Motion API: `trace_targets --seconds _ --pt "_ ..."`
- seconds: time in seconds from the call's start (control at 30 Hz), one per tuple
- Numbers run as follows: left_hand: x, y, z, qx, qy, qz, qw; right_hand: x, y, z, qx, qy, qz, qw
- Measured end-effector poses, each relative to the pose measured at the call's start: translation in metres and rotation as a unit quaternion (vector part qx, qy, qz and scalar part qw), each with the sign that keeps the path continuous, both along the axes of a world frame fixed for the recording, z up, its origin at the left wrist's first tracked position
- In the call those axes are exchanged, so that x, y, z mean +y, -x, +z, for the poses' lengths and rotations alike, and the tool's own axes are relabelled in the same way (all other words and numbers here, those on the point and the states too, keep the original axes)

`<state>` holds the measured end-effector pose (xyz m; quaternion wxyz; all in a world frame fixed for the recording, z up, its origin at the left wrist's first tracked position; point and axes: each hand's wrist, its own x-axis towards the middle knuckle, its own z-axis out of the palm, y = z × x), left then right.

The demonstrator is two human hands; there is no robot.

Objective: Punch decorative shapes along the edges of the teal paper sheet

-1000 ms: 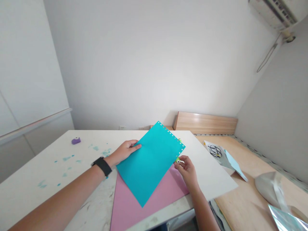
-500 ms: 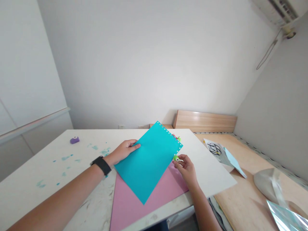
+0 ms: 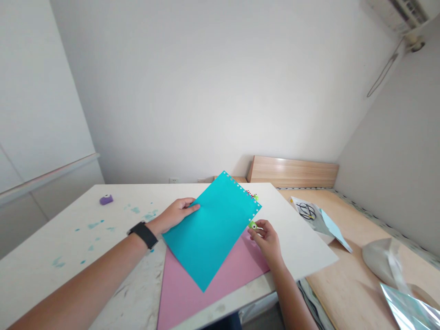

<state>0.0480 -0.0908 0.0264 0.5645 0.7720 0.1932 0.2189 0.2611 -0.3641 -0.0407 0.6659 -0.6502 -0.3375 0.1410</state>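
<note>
A teal paper sheet (image 3: 209,227) with a row of punched holes along its far right edge is held tilted above the white table (image 3: 68,238). My left hand (image 3: 175,214), with a black watch on its wrist, pinches the sheet's left edge. My right hand (image 3: 266,236) is closed on a small green hole punch (image 3: 253,224) set against the sheet's right edge near its lower corner. Under the teal sheet a pink sheet (image 3: 213,279) lies flat on the table.
A purple punch (image 3: 106,199) sits at the far left of the table, with teal paper scraps (image 3: 94,225) scattered near it. Another small punch (image 3: 255,197) peeks out behind the teal sheet. To the right a wooden surface (image 3: 347,284) carries plastic packets (image 3: 316,217) and silver foil (image 3: 385,263).
My right hand has shifted the green punch slightly up and left along the sheet's right edge. The teal sheet and my left hand have barely moved.
</note>
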Motion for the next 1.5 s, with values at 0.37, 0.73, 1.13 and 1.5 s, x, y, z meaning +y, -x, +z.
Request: trace_targets --seconds 0.37,0.73,1.13,1.5 --pt "0.007 -0.001 -0.009 0.001 0.004 -0.033 0.999 0.000 -0.001 0.000 0.004 -0.013 -0.001 1.000" --pt "0.008 -0.002 -0.010 0.001 -0.007 -0.023 1.000 -0.001 -0.001 -0.001 -0.004 -0.013 0.001 1.000" --pt "-0.003 -0.001 0.003 -0.008 0.021 -0.011 1.000 -0.002 -0.002 -0.002 -0.004 0.001 0.001 1.000" --pt "-0.002 -0.002 0.001 -0.006 0.035 -0.014 0.999 0.000 -0.001 0.000 0.002 -0.001 0.005 1.000"
